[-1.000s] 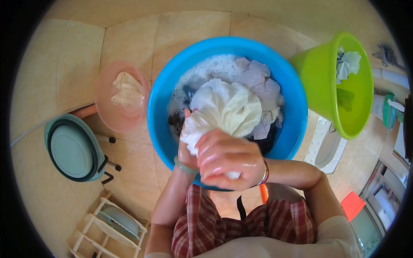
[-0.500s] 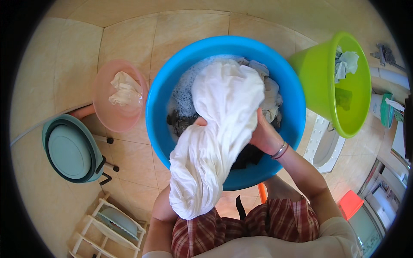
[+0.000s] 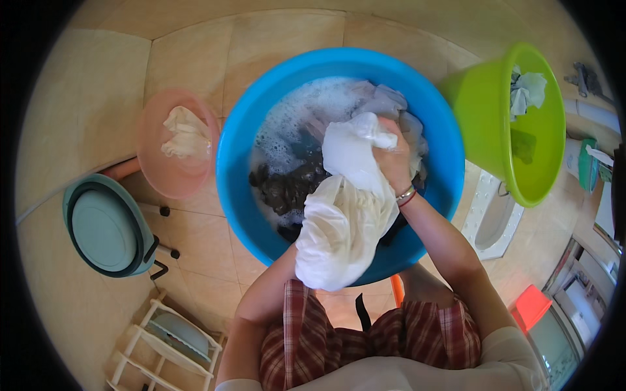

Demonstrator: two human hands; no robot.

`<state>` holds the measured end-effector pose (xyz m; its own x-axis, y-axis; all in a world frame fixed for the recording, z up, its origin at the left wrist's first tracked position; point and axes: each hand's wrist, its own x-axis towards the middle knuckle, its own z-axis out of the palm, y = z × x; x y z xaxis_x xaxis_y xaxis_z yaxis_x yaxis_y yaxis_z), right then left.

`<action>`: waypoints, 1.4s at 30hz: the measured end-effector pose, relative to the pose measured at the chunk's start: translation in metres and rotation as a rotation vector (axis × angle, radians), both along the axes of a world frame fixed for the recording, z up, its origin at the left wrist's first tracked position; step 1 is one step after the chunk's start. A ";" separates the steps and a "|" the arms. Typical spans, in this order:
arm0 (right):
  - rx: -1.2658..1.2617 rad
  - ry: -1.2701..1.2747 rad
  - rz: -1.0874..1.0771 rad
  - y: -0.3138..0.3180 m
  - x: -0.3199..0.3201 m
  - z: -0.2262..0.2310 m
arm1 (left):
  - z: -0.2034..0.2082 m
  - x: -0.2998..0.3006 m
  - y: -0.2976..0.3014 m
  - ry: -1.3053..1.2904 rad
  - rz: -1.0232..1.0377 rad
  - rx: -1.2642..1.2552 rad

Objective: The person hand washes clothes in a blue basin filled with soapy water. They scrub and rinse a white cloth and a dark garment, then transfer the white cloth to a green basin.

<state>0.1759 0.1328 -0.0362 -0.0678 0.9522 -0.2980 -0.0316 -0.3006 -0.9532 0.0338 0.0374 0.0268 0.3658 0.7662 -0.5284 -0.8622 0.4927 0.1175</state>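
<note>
A bunched white cloth garment [image 3: 345, 228] hangs over the near part of a big blue basin [image 3: 238, 104], its lower end draped over the near rim. My right hand [image 3: 394, 159] is closed round the garment's far upper end, with a bracelet and a red band at the wrist. The left forearm [image 3: 274, 290] runs in behind the cloth, which hides my left hand and its fingers. Foamy water [image 3: 287, 127] fills the basin's left side. Dark wet cloth [image 3: 287, 189] lies there, and greyish light cloth [image 3: 385, 101] sits at the far right inside.
On the left, a pink basin [image 3: 153, 140] holds a pale cloth, close to a grey-green folding tub [image 3: 104, 225]. A tall green bucket [image 3: 476, 107] with light cloth leans at the right, above a white floor fixture [image 3: 492, 218]. A cream rack [image 3: 160, 345] stands near left.
The white garment has been drawn lower and is more crumpled. My right hand has moved up and away to its far end. My left hand has gone out of sight behind it.
</note>
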 end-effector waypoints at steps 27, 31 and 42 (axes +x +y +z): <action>0.099 0.075 0.799 0.013 -0.003 0.086 | -0.011 0.011 0.018 0.036 0.017 -0.020; -0.089 0.448 0.535 0.037 0.024 0.058 | -0.001 0.002 0.007 0.050 0.005 -0.022; -0.179 0.895 0.613 0.035 0.015 0.062 | 0.006 0.004 0.001 0.042 -0.028 -0.029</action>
<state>0.1910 0.1677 0.0262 -0.7748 0.6312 -0.0354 -0.4881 -0.6328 -0.6011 0.0377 0.0382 0.0332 0.3640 0.7401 -0.5655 -0.8424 0.5206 0.1390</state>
